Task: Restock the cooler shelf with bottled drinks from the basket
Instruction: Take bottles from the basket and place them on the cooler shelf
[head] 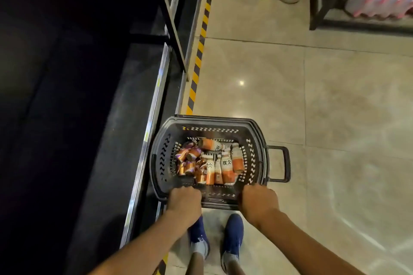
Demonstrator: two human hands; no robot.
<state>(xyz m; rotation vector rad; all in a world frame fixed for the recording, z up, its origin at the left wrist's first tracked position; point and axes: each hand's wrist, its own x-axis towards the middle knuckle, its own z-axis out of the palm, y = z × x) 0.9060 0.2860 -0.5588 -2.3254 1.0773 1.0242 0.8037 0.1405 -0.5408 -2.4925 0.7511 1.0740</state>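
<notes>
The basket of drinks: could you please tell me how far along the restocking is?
Nothing visibly shelved: the cooler is too dark to judge. In hand: left hand and right hand grip the basket at its near rim. Left: the orange-labelled bottles and copper-coloured containers lying in it all need shelving.

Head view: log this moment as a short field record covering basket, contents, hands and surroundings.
basket: dark plastic shopping basket, beside the cooler
contents: orange-and-white bottles lying down; smaller orange containers at left
left hand: grips the near rim
right hand: grips the near rim
floor: beige tiles; striped tape along the cooler base
</notes>
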